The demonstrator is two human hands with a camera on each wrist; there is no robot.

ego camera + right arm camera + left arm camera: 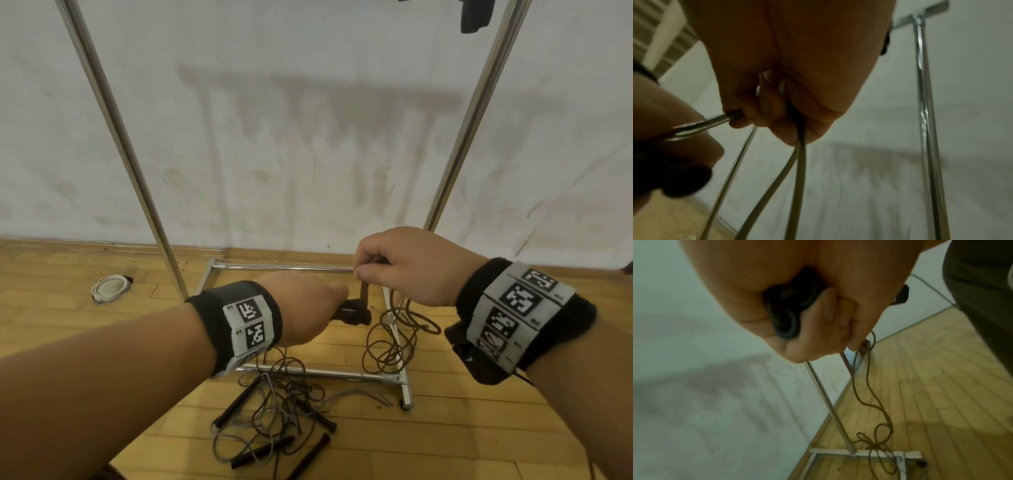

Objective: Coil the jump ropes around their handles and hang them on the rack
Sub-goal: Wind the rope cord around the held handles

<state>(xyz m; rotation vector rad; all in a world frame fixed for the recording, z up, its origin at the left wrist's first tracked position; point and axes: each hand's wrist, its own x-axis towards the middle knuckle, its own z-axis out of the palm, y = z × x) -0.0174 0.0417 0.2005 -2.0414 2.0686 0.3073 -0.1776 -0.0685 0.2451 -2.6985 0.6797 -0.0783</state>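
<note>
My left hand grips a pair of black handles held together; the left wrist view shows dark rope turns wound round them inside my fist. Just above and to the right, my right hand pinches the same brown rope. In the right wrist view the rope leaves my fingers as two strands. Its slack hangs down and lies in loose loops over the rack's base bar. The chrome rack stands against the wall in front of me.
A tangle of other jump ropes with black handles lies on the wooden floor below my left wrist. A dark item hangs at the rack's top right. A white round object sits on the floor at left. The rack's foot juts forward.
</note>
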